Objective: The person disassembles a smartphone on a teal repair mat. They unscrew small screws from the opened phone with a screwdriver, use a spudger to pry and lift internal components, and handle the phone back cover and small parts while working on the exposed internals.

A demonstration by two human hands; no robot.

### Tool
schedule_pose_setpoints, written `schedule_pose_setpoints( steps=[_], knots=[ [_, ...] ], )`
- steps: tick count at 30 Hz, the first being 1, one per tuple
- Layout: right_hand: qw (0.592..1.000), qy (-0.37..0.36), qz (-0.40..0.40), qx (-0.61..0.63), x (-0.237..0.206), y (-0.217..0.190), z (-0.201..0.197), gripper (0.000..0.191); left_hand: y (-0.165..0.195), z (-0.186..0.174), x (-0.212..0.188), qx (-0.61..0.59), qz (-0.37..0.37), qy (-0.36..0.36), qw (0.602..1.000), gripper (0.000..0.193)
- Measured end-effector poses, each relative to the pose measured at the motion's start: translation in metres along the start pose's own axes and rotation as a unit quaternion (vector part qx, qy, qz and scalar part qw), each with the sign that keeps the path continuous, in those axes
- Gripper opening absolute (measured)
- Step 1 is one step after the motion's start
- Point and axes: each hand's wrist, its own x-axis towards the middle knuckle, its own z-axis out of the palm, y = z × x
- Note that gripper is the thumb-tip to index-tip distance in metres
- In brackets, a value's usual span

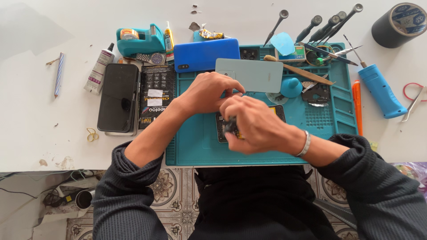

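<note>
The white bench (35, 115) carries a teal work mat (200, 146), and I see both hands meeting over its middle. My left hand (207, 93) is curled, its fingertips pressing on the opened phone (222, 129) that lies flat on the mat; I cannot tell if it grips anything. My right hand (253, 124) is closed around a small dark tool (230, 126), touching the phone. Just behind the hands lies a pale green back cover (255, 73), and a blue phone (204, 53) beyond it. A black phone (118, 98) rests at the left of the mat.
</note>
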Motion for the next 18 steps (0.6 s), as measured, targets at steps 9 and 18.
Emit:
schedule_pose_setpoints(
  steps=[9,18],
  knots=[
    [0.976,-0.097,0.169,0.101,0.013,0.008,0.026,0.038,-0.019,-0.018,-0.019,-0.006,-0.004,0.005,1.0,0.016],
    [0.983,-0.105,0.128,0.078,0.013,0.003,0.038,0.038,-0.017,-0.023,-0.029,-0.016,-0.01,0.004,1.0,0.017]
  ],
)
